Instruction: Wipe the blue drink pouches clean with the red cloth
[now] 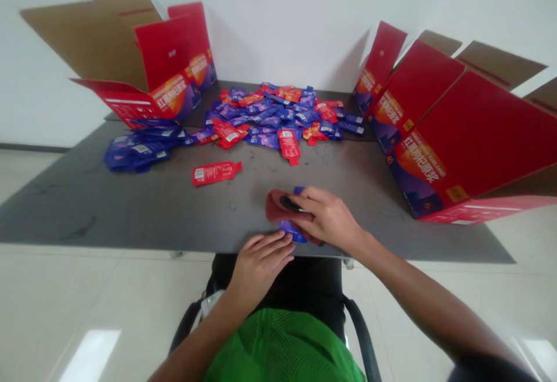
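A blue-purple pouch [292, 230] lies flat near the table's front edge, its middle covered by a reddish-brown cloth [274, 205]. My right hand [328, 215] is closed on the cloth and presses it over the pouch. A small black object [290, 203] shows at my right fingertips; its kind cannot be made out. My left hand [264, 263] lies with fingers stretched out at the table edge, its fingertips touching the near end of the pouch. A single red pouch [216, 173] lies apart, to the left of the cloth.
Behind, a heap of blue and red pouches [270, 116] spreads along the wall side of the grey table [143, 208]. Another pile of blue pouches [141, 148] sits at left. Open red cartons stand at the back left [163, 60] and right [474, 138].
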Available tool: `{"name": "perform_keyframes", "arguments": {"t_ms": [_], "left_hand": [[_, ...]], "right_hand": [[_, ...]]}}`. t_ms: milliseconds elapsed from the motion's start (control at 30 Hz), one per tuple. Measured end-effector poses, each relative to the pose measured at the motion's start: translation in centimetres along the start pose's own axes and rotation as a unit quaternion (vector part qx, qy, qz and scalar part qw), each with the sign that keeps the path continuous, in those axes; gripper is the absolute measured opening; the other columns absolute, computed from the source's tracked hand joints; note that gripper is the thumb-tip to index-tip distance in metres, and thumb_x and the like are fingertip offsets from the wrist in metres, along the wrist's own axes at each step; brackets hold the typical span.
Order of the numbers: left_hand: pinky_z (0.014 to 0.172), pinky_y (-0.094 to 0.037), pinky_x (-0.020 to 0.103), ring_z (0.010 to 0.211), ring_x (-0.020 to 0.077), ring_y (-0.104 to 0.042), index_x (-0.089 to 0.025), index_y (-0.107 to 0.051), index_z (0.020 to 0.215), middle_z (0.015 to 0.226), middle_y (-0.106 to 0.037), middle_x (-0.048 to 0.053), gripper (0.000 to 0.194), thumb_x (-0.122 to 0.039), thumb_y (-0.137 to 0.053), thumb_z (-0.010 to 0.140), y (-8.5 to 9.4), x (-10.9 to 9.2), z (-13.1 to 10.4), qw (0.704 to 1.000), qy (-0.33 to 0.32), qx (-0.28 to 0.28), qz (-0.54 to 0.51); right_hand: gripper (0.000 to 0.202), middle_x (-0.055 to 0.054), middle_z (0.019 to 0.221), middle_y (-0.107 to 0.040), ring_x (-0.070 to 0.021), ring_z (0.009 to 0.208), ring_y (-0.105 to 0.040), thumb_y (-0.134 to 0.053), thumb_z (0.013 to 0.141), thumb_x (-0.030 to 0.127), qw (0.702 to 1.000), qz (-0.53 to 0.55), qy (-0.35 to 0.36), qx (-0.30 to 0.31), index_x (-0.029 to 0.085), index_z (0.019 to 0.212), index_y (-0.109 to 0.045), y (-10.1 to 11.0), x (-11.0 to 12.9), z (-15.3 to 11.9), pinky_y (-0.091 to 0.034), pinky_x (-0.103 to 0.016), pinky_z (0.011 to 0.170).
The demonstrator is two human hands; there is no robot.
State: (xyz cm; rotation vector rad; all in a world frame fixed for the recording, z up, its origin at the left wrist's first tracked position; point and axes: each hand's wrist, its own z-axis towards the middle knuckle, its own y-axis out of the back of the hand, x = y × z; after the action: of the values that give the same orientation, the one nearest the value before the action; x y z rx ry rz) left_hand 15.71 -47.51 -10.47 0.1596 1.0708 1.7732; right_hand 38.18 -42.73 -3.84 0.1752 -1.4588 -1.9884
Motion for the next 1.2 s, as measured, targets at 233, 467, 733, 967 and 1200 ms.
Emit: {"name": "perform_keyframes", "arguments": {"t_ms": [233, 467, 733, 967, 1200], "left_hand": [[0.094, -0.052, 0.039, 0.114, 0.0206, -0.073, -0.023, -0.073, 0.114, 0.121, -0.077, 0.001, 0.016, -0.025, -0.064, 0.101, 0.3, -0.1, 0.2, 1.000, 0.006, 0.011, -0.009], [0.094, -0.052, 0.040, 0.108, 0.0193, -0.075, -0.022, -0.073, 0.113, 0.118, -0.078, -0.001, 0.016, -0.025, -0.067, 0.099, 0.0, -0.1, 0.0, 1.000, 0.011, -0.003, -0.005], [0.093, -0.052, 0.039, 0.112, 0.0197, -0.073, -0.023, -0.073, 0.113, 0.121, -0.077, -0.001, 0.015, -0.025, -0.066, 0.100, 0.1, -0.1, 0.2, 1.000, 0.013, 0.008, -0.008], [0.094, -0.051, 0.040, 0.106, 0.0196, -0.075, -0.022, -0.072, 0.114, 0.118, -0.078, -0.001, 0.015, -0.025, -0.066, 0.100, 0.1, -0.1, 0.1, 1.000, 0.017, -0.001, -0.015], [0.093, -0.052, 0.038, 0.111, 0.0201, -0.074, -0.022, -0.073, 0.112, 0.120, -0.078, 0.000, 0.015, -0.024, -0.066, 0.099, 0.3, -0.2, 0.3, 1.000, 0.019, 0.008, -0.016]], "right_hand": [[0.036, -0.007, 0.097, -0.067, -0.0202, 0.089, -0.066, -0.069, 0.096, 0.034, 0.997, -0.011, -0.070, 0.008, 0.019, 0.128, -0.071, -1.2, -3.5, 0.9, -0.053, -0.030, 0.078], [0.035, -0.007, 0.099, -0.068, -0.0192, 0.089, -0.066, -0.061, 0.101, 0.041, 1.000, 0.028, 0.000, -0.006, 0.022, 0.128, -0.070, 0.3, 0.2, -0.2, -0.053, -0.029, 0.077], [0.034, -0.007, 0.093, -0.067, -0.0196, 0.082, -0.065, -0.068, 0.096, 0.035, 0.996, -0.036, -0.082, -0.020, 0.019, 0.125, -0.073, -0.5, -4.6, 1.4, -0.052, -0.029, 0.072], [0.033, -0.007, 0.099, -0.068, -0.0197, 0.092, -0.066, -0.060, 0.101, 0.037, 0.999, 0.040, 0.026, 0.014, 0.022, 0.128, -0.071, -0.5, 0.2, -1.0, -0.053, -0.030, 0.079], [0.035, -0.007, 0.093, -0.066, -0.0209, 0.084, -0.065, -0.068, 0.095, 0.033, 0.997, -0.035, -0.066, -0.024, 0.017, 0.126, -0.072, -0.1, -4.6, 1.4, -0.052, -0.031, 0.073]]}}
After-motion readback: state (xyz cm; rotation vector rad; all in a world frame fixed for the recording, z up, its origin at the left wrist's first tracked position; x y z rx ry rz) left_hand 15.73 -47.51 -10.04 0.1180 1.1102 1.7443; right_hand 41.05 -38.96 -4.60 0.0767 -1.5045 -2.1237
